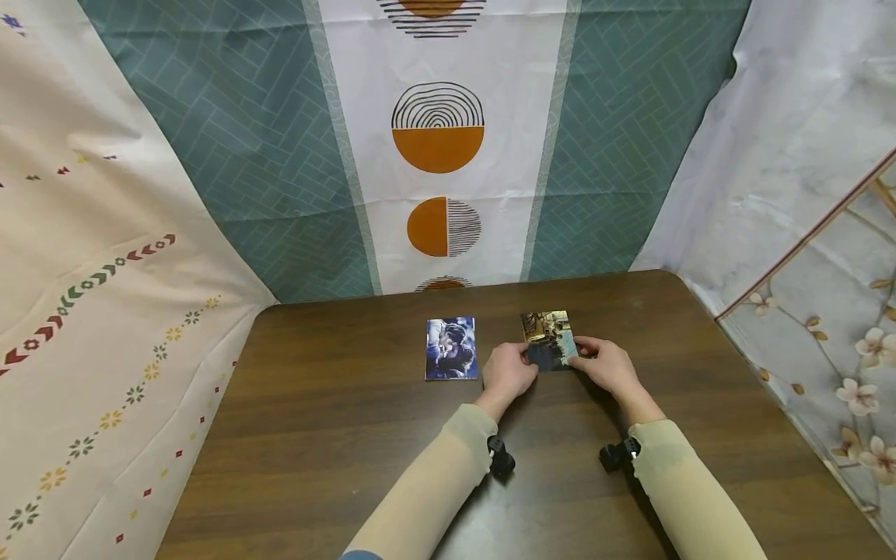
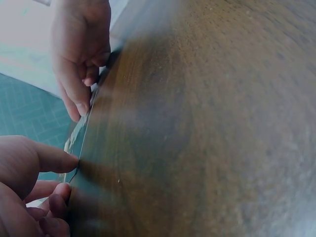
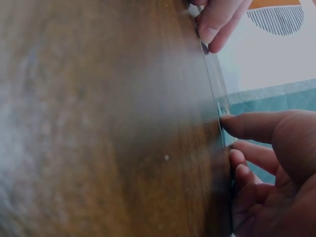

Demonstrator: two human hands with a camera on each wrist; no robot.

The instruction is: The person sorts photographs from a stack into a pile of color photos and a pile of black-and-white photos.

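Between the two hands is a picture card (image 1: 550, 336) with a golden upper part and a darker, bluish lower part. My left hand (image 1: 509, 369) pinches its lower left edge between thumb and fingers. At the right edge, my right hand (image 1: 607, 365) pinches the same card near its lower corner. Both wrist views show the card nearly edge-on, low over the tabletop; whether it touches the wood I cannot tell. A second picture card (image 1: 451, 348), blue and white with figures on it, lies flat to the left of my left hand, apart from it.
The brown wooden table (image 1: 336, 435) has rounded far corners. Behind it hangs a green and white patterned cloth (image 1: 280, 155), with a cream cloth (image 1: 105, 272) on the left and a floral one (image 1: 805, 233) on the right. A small black camera sits on each wrist.
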